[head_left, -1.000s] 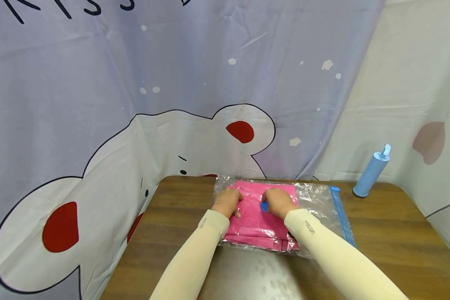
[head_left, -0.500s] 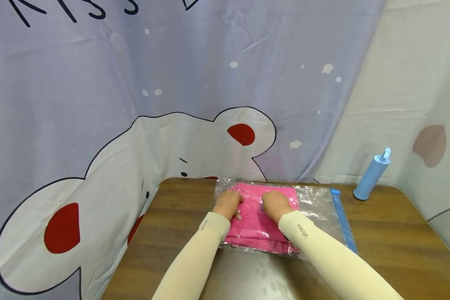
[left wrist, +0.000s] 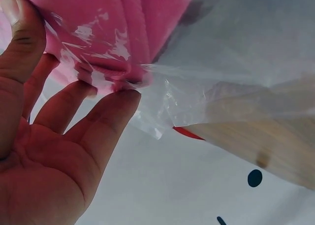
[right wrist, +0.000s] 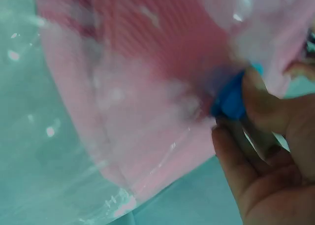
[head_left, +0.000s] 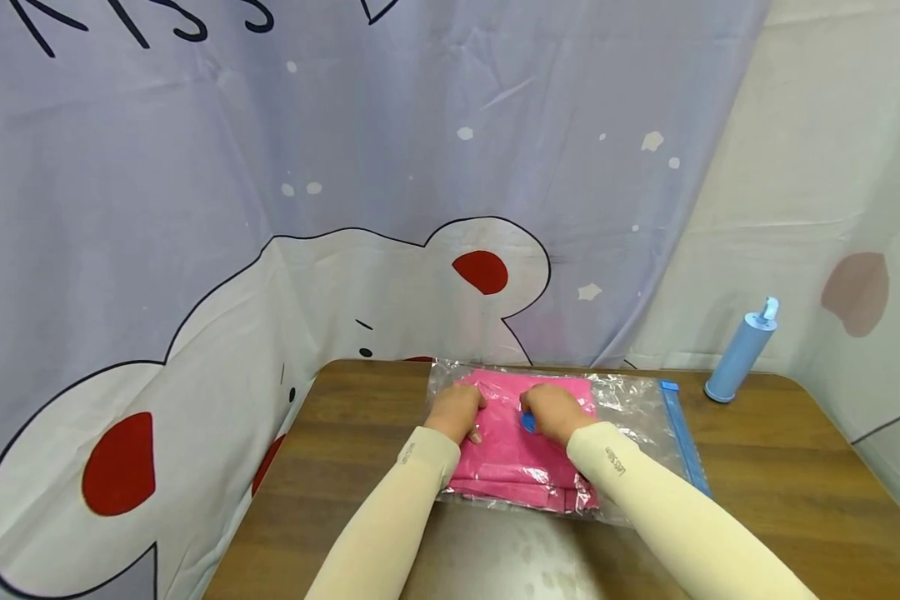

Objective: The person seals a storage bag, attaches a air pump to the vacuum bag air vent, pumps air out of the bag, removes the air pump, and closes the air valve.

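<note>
A clear plastic vacuum storage bag lies flat with folded pink cloth inside it. On its upper face sits a round blue valve cap. My right hand pinches this cap between thumb and fingers, partly covering it. Toward the left edge of the cloth, my left hand rests on the bag. In the left wrist view its fingers are spread and only gently bent, their tips touching the film over the pink cloth.
A blue zip strip runs down the bag's right end. A light-blue hand pump stands tilted at the back right of the wooden table. Behind the table hangs a printed curtain.
My right hand has turned at the valve cap: half a second ago it nearly hid the cap, and now blue shows again. My left hand stays in place.
</note>
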Motion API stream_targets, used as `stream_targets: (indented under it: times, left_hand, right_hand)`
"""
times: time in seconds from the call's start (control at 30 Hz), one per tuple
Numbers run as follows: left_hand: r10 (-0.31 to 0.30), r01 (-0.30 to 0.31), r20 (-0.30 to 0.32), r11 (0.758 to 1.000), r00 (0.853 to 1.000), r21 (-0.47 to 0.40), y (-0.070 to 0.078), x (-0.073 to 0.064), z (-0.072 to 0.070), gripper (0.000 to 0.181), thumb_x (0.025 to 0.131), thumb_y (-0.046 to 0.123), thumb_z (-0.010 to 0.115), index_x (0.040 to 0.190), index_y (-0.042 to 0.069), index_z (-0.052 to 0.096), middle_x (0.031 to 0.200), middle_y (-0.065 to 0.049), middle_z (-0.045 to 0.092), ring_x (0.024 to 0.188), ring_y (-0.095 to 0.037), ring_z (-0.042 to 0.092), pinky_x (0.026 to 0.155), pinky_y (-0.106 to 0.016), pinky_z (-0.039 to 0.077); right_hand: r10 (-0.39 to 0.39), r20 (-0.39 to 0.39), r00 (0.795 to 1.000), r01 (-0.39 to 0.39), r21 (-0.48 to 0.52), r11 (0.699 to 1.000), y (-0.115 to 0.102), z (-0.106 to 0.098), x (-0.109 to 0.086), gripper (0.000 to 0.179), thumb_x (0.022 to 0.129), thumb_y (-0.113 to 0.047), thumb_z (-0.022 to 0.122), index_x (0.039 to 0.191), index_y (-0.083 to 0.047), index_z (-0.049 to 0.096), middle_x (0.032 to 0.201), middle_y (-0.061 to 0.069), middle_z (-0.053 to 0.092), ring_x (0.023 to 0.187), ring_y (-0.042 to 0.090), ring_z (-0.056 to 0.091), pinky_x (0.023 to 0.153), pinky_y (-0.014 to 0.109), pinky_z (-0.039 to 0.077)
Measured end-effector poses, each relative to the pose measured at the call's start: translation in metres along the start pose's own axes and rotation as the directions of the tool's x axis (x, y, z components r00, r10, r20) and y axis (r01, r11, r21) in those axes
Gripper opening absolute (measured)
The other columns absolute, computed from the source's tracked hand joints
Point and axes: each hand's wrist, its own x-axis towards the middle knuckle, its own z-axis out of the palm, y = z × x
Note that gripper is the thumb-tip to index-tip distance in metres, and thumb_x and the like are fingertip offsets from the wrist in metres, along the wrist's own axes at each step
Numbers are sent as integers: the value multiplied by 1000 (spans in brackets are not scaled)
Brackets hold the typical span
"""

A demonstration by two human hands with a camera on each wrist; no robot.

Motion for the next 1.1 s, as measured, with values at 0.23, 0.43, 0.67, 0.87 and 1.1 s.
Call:
stream_targets:
  times: [0.23,0.43,0.67,0.87,1.1]
  left_hand:
    - [15,-14,-23,999,1000,48,-6,8,16,46,58,36,109,100,40,88,108,6,87,90,-18,77,76,-39,63]
    - [37,-35,-19,997,999,69,-2,8,18,42,59,37,111,92,40,85,100,6,85,80,-13,70,66,-36,58]
    - [26,-25,-25,998,999,58,-3,11,16,36,68,32,108,73,35,73,94,4,82,78,-13,67,67,-36,58]
    - [16,-16,-12,999,1000,44,1,7,2,30,70,24,108,82,35,82,96,3,84,82,-18,73,71,-43,63]
    - [-21,21,1,998,1000,61,23,-14,-32,24,82,14,98,76,26,78,96,-4,85,87,-26,78,74,-51,65]
  right_hand:
    - [253,102,962,-253,-15,967,23,21,12,41,93,-48,92,95,-10,77,93,9,81,81,28,74,77,57,66]
    - [184,28,983,-183,-32,983,66,78,27,33,83,-25,95,72,-17,65,79,5,72,68,21,63,70,47,63]
    - [-60,-78,995,55,-60,997,62,69,22,29,72,-4,96,87,-13,72,86,6,69,75,22,64,73,46,63]
    - [100,103,990,-107,62,992,24,4,4,53,83,-31,101,120,-5,75,108,15,78,95,28,75,92,55,66]
    - [289,115,950,-288,-27,957,13,8,7,46,92,-54,85,84,-11,72,79,6,74,71,24,66,67,52,63]
